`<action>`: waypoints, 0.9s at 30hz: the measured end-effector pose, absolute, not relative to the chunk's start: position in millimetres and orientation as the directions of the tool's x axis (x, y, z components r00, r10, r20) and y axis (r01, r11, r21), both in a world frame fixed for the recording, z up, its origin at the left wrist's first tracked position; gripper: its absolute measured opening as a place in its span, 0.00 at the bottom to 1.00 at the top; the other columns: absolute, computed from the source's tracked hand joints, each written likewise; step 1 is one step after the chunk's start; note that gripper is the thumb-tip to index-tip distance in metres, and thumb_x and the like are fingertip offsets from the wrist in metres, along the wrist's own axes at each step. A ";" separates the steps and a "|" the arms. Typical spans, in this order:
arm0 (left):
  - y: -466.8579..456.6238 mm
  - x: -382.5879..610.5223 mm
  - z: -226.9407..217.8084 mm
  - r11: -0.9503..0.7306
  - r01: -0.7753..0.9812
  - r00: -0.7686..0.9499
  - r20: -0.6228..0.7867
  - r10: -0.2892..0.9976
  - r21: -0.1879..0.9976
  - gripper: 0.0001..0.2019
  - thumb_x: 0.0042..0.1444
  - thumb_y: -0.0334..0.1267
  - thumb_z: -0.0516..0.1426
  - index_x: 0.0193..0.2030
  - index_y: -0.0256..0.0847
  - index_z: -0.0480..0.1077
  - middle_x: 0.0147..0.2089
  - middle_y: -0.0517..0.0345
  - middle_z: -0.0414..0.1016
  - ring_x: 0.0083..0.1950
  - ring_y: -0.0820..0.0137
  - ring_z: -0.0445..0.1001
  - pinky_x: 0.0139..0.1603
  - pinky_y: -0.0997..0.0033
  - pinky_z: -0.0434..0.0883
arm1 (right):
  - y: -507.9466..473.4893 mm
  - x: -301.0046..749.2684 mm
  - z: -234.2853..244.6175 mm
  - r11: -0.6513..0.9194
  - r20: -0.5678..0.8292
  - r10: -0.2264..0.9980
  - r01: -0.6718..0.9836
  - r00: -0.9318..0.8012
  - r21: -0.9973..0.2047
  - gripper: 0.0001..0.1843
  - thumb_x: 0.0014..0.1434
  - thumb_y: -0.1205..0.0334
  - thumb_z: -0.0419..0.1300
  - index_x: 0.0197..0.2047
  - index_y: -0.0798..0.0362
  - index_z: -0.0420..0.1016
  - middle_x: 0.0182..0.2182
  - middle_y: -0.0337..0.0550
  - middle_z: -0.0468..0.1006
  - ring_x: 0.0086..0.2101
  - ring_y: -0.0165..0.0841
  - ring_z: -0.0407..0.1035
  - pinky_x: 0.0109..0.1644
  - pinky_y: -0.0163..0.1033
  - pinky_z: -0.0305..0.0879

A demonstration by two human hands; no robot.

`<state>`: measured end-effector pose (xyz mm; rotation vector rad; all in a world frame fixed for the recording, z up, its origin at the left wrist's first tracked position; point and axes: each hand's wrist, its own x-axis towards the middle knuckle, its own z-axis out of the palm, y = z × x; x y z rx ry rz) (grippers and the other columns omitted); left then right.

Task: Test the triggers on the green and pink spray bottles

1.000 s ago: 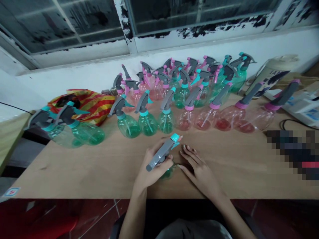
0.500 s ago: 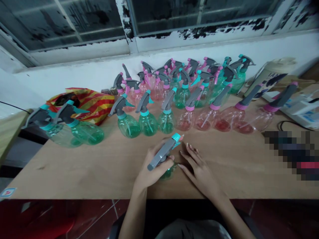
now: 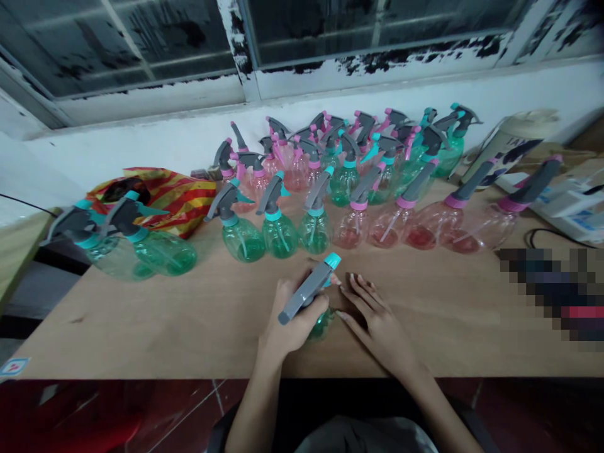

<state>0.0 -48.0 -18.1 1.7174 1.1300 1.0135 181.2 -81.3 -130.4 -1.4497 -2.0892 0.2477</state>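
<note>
My left hand [image 3: 289,324] is wrapped round a small green spray bottle [image 3: 321,322] that stands on the wooden table [image 3: 189,314]. Its grey trigger head with a teal nozzle [image 3: 309,287] sticks up above my fingers. My right hand [image 3: 377,321] lies flat on the table just right of the bottle, fingers stretched out, fingertips close to the nozzle. It holds nothing.
Behind my hands stand several green bottles [image 3: 280,234] and pink bottles [image 3: 387,229] in rows up to the white wall. Two green bottles [image 3: 155,248] sit at the left by a red and yellow striped bag [image 3: 182,195]. A white jug [image 3: 512,145] and a cable [image 3: 542,236] are at the right.
My left index finger has drawn back from the nozzle and curled onto the bottle. My right hand has barely moved.
</note>
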 end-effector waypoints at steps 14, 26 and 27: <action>-51.8 -3.4 -21.5 -0.272 0.314 0.262 0.192 0.946 0.909 0.19 0.49 0.29 0.57 0.48 0.49 0.72 0.29 0.68 0.72 0.27 0.74 0.65 0.31 0.76 0.66 | -81.3 182.0 -131.0 0.380 0.340 0.911 0.798 -0.234 -0.469 0.25 0.64 0.54 0.51 0.61 0.56 0.64 0.63 0.51 0.59 0.63 0.41 0.49 0.65 0.55 0.50; -50.5 -1.7 -12.6 -0.240 0.304 0.304 0.144 0.942 0.922 0.16 0.50 0.28 0.56 0.44 0.48 0.75 0.35 0.65 0.76 0.28 0.73 0.68 0.35 0.74 0.68 | -81.0 182.0 -131.7 0.390 0.364 0.904 0.782 -0.224 -0.486 0.25 0.63 0.55 0.52 0.60 0.56 0.64 0.63 0.52 0.60 0.63 0.42 0.51 0.64 0.56 0.51; -50.6 -2.0 -12.9 -0.242 0.303 0.302 0.148 0.942 0.922 0.14 0.50 0.29 0.56 0.42 0.47 0.75 0.35 0.65 0.76 0.27 0.73 0.67 0.34 0.74 0.69 | -81.0 182.2 -131.6 0.391 0.364 0.904 0.783 -0.227 -0.484 0.25 0.63 0.55 0.52 0.60 0.56 0.64 0.63 0.51 0.61 0.63 0.42 0.50 0.64 0.55 0.51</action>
